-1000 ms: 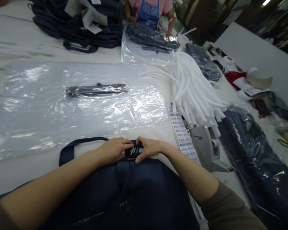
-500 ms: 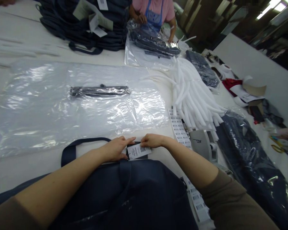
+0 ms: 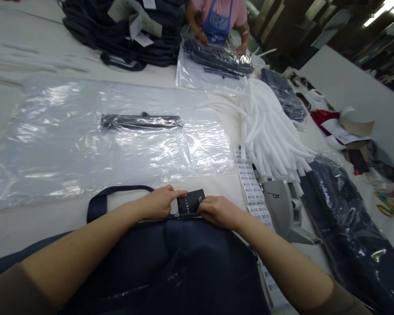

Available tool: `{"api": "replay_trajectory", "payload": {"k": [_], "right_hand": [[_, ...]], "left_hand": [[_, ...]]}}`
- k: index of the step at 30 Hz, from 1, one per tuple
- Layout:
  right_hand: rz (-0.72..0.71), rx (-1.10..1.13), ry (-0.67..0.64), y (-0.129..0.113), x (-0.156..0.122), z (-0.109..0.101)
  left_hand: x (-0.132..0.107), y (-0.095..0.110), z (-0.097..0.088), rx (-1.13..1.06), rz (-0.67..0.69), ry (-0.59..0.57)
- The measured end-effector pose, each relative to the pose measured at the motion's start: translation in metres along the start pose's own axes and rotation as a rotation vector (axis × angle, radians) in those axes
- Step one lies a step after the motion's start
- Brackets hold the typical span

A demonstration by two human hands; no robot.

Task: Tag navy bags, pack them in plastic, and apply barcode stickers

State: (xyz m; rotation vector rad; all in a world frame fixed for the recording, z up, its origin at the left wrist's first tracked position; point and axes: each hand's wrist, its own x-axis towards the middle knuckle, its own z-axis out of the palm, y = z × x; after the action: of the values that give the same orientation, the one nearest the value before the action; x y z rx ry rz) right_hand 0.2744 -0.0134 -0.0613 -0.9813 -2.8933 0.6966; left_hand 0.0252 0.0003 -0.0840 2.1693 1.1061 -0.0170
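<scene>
Here, the left hand (image 3: 157, 203) and right hand (image 3: 218, 212) pinch a small black card tag (image 3: 191, 201), its print unreadable, against a navy fabric bag (image 3: 164, 267).

Right of the right hand (image 3: 218, 212), barcode label strip (image 3: 250, 188) and grey dispenser (image 3: 279, 205) in the way; ahead, a flat, passable polybag (image 3: 85, 144).

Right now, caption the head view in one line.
Left hand and right hand hold a black hang tag on a navy tote bag.
</scene>
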Motion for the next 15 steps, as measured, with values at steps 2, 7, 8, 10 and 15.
{"api": "replay_trajectory", "payload": {"k": [2,7,8,10,15], "right_hand": [[-0.096,-0.188,0.047,-0.006,-0.008,0.007],[-0.132,-0.317,0.106,-0.008,-0.013,0.015],[-0.130,-0.322,0.112,-0.007,-0.014,0.016],[-0.137,-0.346,0.129,-0.007,-0.014,0.015],[-0.222,-0.424,0.257,-0.012,-0.016,0.014]], "left_hand": [[0.005,0.000,0.002,-0.048,-0.022,0.067],[0.026,0.012,0.006,-0.067,-0.175,0.190],[0.028,0.015,0.006,-0.070,-0.174,0.184],[0.030,0.020,0.005,-0.078,-0.170,0.196],[0.019,0.017,0.001,-0.333,-0.330,0.446]]}}
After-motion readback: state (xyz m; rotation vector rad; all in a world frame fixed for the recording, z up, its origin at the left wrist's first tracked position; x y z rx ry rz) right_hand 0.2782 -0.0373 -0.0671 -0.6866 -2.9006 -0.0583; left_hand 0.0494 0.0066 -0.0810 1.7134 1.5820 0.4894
